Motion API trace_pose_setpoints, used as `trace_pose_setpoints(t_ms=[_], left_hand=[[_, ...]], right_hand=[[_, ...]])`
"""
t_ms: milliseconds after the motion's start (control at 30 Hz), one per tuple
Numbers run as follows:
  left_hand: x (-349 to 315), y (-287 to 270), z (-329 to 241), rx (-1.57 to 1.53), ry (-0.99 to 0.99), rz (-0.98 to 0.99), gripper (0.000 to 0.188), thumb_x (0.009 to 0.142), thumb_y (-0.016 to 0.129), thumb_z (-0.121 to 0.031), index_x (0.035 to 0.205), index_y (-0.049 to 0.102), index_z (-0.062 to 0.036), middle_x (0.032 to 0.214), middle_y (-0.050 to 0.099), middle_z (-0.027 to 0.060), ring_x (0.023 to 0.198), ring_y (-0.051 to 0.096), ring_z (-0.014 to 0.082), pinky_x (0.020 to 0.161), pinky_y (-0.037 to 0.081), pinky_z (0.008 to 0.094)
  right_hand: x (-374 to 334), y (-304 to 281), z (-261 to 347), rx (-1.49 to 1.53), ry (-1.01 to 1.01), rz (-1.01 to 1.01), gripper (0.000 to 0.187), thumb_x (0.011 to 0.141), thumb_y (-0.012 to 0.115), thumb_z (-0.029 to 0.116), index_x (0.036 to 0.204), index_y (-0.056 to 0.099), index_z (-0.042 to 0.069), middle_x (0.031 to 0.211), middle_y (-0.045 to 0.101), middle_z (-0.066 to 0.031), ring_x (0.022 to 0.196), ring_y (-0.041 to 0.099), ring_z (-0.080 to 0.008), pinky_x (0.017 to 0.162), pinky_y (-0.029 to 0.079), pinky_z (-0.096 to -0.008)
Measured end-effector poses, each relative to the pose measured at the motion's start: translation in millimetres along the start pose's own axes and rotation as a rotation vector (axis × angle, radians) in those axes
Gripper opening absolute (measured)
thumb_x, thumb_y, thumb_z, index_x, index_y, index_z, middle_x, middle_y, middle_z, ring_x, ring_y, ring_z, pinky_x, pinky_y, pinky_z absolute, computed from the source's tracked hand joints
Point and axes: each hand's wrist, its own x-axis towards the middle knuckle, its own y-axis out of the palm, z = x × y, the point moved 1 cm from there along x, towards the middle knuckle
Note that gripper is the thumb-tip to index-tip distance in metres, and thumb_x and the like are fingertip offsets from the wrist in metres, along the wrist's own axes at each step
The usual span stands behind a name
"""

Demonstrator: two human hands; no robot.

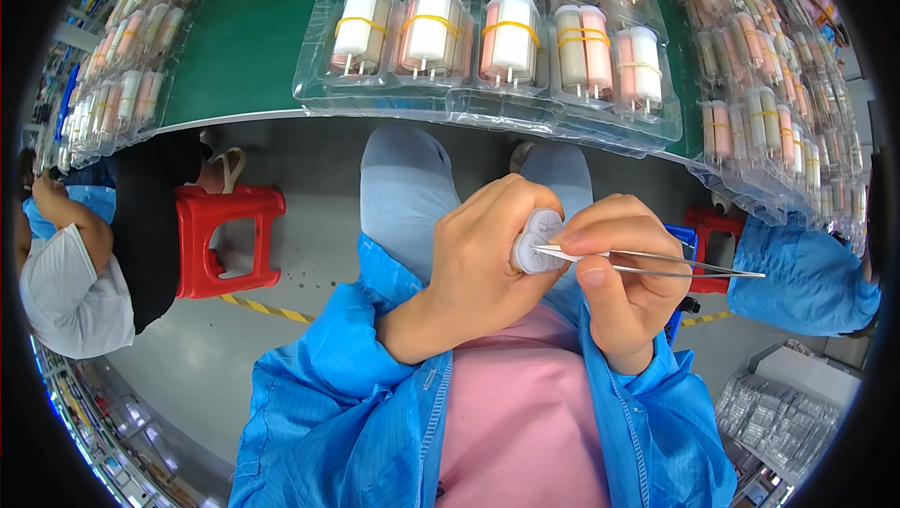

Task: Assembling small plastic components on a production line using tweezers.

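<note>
My left hand (487, 246) is closed around a small whitish-grey plastic piece (540, 234). Its rounded end face, with raised markings, points toward my right hand; the rest is hidden in my fist. Between the thumb and fingers of my right hand (623, 274) is a pair of metal tweezers (689, 269). Their pale tips touch or nearly touch the end face, and the rear end sticks out to the right. Both hands are above my lap, in front of the table edge.
On the green table (244, 35) stands a clear plastic tray (450, 105) of white, pink and grey tubes bundled with yellow bands. Stacked trays (750, 124) rise at both sides. A red stool (230, 241) and a seated person (80, 274) are left; another blue-sleeved person (797, 274) is right.
</note>
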Motion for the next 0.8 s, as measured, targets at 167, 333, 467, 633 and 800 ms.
trace_pose_setpoints(t_ms=[167,333,467,633,800], left_hand=[[-1.0,0.2,5.7,0.022,0.065,0.008,0.028,0.068,0.076,-0.005,0.087,0.056,-0.0025,0.073,0.054,0.0066,0.06,0.053,0.0148,0.052,0.04,0.0261],[0.1,1.0,0.4,0.031,0.011,0.002,0.029,0.062,0.075,-0.004,0.083,0.055,-0.0057,0.074,0.056,0.0087,0.066,0.057,0.0298,0.054,0.044,0.0367],[0.1,1.0,0.8,0.029,0.01,0.004,0.029,0.062,0.075,-0.004,0.082,0.055,-0.0058,0.074,0.056,0.0086,0.066,0.057,0.03,0.055,0.044,0.037],[0.7,0.3,0.6,0.04,0.006,0.007,0.03,0.062,0.075,-0.003,0.083,0.055,-0.0057,0.074,0.056,0.0085,0.067,0.057,0.03,0.055,0.044,0.0369],[2.2,-0.9,-1.2,0.043,0.018,0.017,0.03,0.062,0.075,-0.003,0.084,0.055,-0.0054,0.074,0.056,0.0088,0.067,0.058,0.0301,0.055,0.045,0.037]], right_hand=[[0.4,1.5,-2.3,-0.017,-0.019,-0.003,0.013,0.076,0.069,0.001,0.088,0.066,-0.001,0.083,0.065,-0.0144,0.069,0.06,-0.0189,0.059,0.045,-0.0263],[-2.9,2.6,-4.4,0.06,-0.007,-0.049,0.011,0.078,0.068,0.001,0.088,0.065,-0.002,0.084,0.065,-0.015,0.07,0.059,-0.018,0.06,0.045,-0.0263],[-2.9,2.5,-5.4,0.094,-0.001,-0.058,0.01,0.079,0.067,0.001,0.088,0.064,-0.003,0.084,0.065,-0.0155,0.07,0.058,-0.0177,0.061,0.045,-0.0262],[-2.2,2.2,-5.5,0.052,-0.019,-0.032,0.011,0.079,0.067,0.001,0.088,0.065,-0.003,0.085,0.065,-0.0158,0.071,0.059,-0.018,0.062,0.045,-0.0261],[-2.6,2.3,-5.6,0.083,-0.024,-0.058,0.012,0.077,0.068,0.001,0.089,0.065,-0.003,0.085,0.065,-0.0161,0.072,0.059,-0.0182,0.062,0.046,-0.0263]])
